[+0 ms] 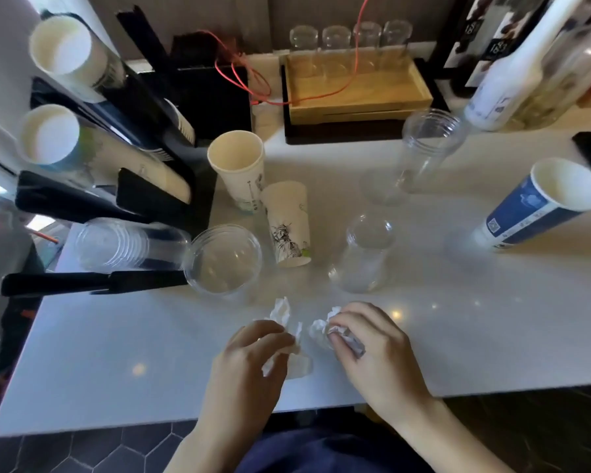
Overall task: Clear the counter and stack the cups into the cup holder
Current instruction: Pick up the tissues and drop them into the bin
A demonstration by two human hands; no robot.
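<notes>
Both hands low over the counter (116,353) near its front edge, wrists bent down. Left hand (253,356) fingers curled, pinching crumpled tissue (282,314). Right hand (372,346) fingers clamped on another wad (321,327). Cups (289,223) stand behind; cup holder (127,186) left.

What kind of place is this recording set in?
Probably a drinks counter in a café or tea shop. A black cup holder keeps stacks of paper and clear cups lying sideways, loose paper cups stand on the white counter, and tall bottles stand at the back right.
</notes>
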